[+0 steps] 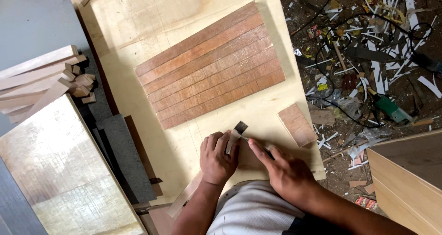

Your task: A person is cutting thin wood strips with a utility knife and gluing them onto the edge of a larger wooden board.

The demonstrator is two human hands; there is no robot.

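My left hand [217, 157] grips a narrow pale wooden strip [235, 136] near its dark-tipped upper end; the strip runs down under the hand toward the board's near edge. My right hand [282, 169] holds a thin dark tool against the strip just right of that end, index finger stretched along it. Both hands rest on a large pale plywood board [138, 37]. Above them lies a row of several reddish-brown wooden slats [211, 65] laid side by side.
A small reddish wood offcut [297, 124] lies right of my hands. Stacked pale wood strips [39, 80] and a plywood panel [60, 170] are at left. The floor at right is littered with scraps, black cables and a green power tool [389, 108].
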